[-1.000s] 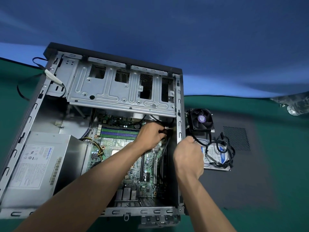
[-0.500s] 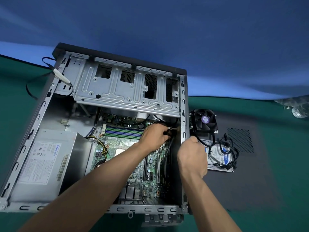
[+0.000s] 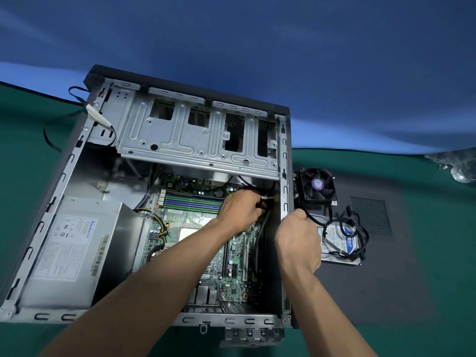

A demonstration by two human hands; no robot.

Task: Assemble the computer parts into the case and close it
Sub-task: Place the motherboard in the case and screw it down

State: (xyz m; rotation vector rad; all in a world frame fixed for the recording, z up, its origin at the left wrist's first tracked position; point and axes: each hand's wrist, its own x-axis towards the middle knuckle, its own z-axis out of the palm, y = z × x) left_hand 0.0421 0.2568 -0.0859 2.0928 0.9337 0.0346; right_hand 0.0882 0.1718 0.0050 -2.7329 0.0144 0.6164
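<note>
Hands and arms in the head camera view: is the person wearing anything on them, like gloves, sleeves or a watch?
Nothing that shows. The left hand and right hand are both bare, without gloves, and no ring, watch or wristband can be seen. Both forearms are uncovered right down to the bottom edge of the picture, so no sleeve comes into view.

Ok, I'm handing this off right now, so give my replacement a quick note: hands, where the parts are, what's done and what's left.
Left hand is inside the open case, gripping black cables by a white connector near the right wall.
Right hand grips a black cable just outside that wall.
Done: power supply, motherboard and RAM sit in the case.
Left: cooler fan and hard drive, cables on top, lie on the dark side panel; fit them, finish cabling, close the case.
</note>
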